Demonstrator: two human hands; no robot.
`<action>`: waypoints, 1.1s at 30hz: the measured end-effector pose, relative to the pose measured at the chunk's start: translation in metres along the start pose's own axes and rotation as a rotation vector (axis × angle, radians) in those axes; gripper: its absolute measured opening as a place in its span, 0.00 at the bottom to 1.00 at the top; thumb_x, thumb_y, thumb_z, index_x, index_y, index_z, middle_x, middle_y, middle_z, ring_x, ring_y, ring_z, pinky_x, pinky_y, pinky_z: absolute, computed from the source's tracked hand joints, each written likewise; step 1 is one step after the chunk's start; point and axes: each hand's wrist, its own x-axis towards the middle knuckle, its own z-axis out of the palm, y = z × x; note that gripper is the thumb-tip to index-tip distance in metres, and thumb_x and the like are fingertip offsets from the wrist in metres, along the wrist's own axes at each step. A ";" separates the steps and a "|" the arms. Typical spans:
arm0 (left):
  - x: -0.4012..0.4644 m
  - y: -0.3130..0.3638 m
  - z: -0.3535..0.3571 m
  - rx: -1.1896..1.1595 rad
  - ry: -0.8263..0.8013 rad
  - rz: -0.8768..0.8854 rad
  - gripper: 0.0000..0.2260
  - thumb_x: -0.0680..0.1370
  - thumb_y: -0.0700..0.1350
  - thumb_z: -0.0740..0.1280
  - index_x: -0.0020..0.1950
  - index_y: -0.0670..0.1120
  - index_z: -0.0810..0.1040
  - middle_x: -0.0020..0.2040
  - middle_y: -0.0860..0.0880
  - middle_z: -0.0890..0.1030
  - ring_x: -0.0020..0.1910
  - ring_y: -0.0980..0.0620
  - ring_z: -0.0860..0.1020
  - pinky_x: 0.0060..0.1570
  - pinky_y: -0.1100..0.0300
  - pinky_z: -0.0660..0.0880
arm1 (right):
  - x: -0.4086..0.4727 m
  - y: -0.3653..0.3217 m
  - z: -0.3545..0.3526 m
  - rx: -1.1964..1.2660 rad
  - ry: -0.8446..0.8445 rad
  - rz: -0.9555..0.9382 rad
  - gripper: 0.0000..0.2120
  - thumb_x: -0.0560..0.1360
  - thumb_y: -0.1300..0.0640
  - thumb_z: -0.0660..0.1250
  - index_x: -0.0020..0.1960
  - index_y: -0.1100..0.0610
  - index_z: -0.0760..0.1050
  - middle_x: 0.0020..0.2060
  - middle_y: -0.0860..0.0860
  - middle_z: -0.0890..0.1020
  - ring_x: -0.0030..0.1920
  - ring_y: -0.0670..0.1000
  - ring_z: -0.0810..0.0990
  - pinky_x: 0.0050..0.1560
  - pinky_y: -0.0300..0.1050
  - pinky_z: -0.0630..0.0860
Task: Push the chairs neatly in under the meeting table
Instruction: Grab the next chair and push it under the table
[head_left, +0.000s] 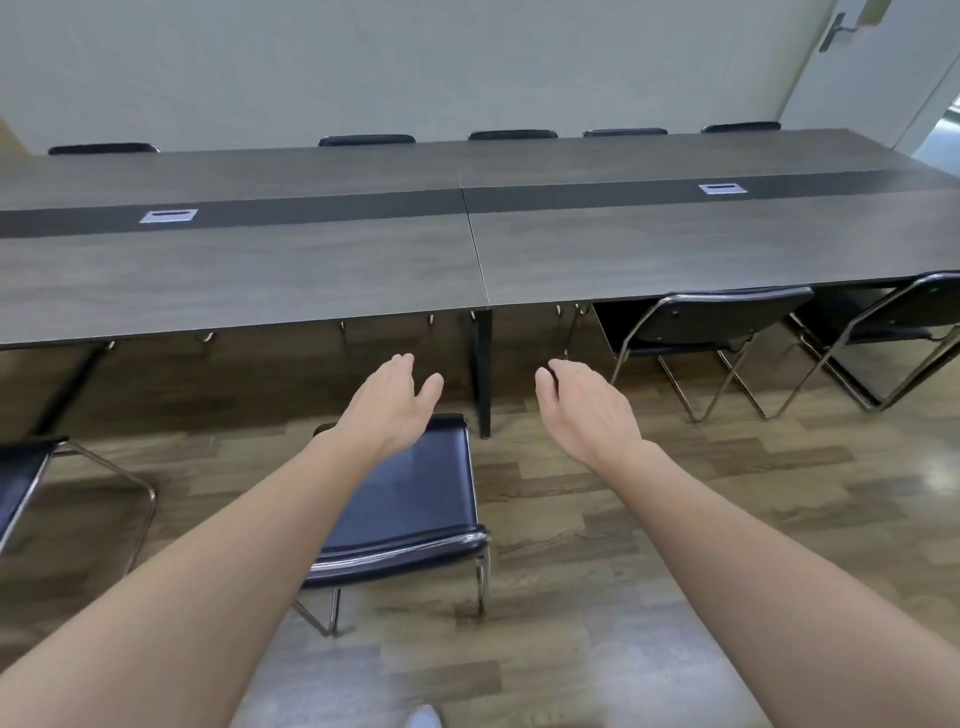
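Dark-blue vinyl covered the seat of the nearest chair, which stood on the wood-pattern floor well apart from the near edge of the meeting table, its backrest toward the camera and its chrome frame fully clear of the tabletop. Both hands hovered above and beyond it, touching nothing. The left hand was held with fingers straight and close together, thumb spread outward. The right hand had loosely curled fingers gripping nothing. Two more chairs stood at the table's near edge toward its right end, seats partly under the top. One further chair stood near the left, away from the table. Five backrest tops showed along the far edge. Two cable ports were set in the table's central dark strip; their contents could not be determined.
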 end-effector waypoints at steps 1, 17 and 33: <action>-0.003 -0.008 -0.003 -0.005 0.000 -0.009 0.24 0.84 0.53 0.55 0.72 0.37 0.65 0.71 0.42 0.70 0.74 0.45 0.64 0.70 0.53 0.60 | -0.001 -0.008 0.003 0.007 -0.008 -0.009 0.15 0.82 0.50 0.49 0.41 0.55 0.65 0.45 0.51 0.77 0.48 0.58 0.75 0.43 0.49 0.68; 0.032 -0.186 -0.044 0.005 -0.077 -0.123 0.24 0.84 0.53 0.55 0.72 0.36 0.65 0.73 0.40 0.68 0.72 0.43 0.65 0.68 0.52 0.62 | 0.029 -0.173 0.111 0.051 -0.164 -0.005 0.13 0.83 0.50 0.49 0.43 0.54 0.64 0.45 0.51 0.77 0.45 0.55 0.74 0.43 0.46 0.67; 0.053 -0.290 0.024 -0.044 -0.287 -0.223 0.25 0.84 0.53 0.55 0.75 0.37 0.63 0.75 0.41 0.66 0.74 0.44 0.64 0.70 0.54 0.61 | 0.016 -0.200 0.221 -0.015 -0.356 0.195 0.17 0.82 0.52 0.52 0.57 0.60 0.76 0.53 0.55 0.81 0.59 0.57 0.74 0.61 0.51 0.70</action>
